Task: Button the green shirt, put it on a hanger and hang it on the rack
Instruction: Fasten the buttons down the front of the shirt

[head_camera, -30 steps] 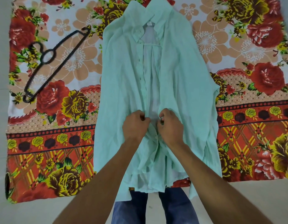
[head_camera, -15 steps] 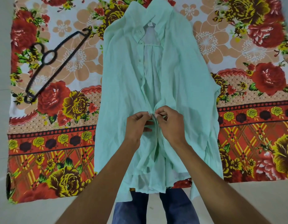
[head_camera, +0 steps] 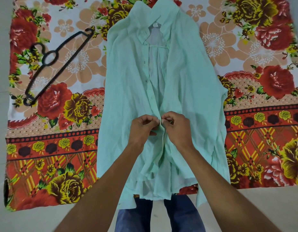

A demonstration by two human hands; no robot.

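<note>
The pale green shirt (head_camera: 128, 91) lies flat on a floral cloth, collar at the far end, its front open from the collar down to my hands. My left hand (head_camera: 143, 128) pinches the left front edge and my right hand (head_camera: 176, 128) pinches the right front edge, fingertips meeting at the placket. Below my hands the two edges lie together. A black hanger (head_camera: 56, 64) rests on the cloth to the left of the shirt, apart from it. No rack is in view.
The floral cloth (head_camera: 53, 148) covers a pale floor (head_camera: 270, 206) that shows at the left and near edges. My legs in blue jeans (head_camera: 178, 215) show under the shirt's hem.
My hands have moved a little up the placket and drawn the two front edges together. The hanger has not moved.
</note>
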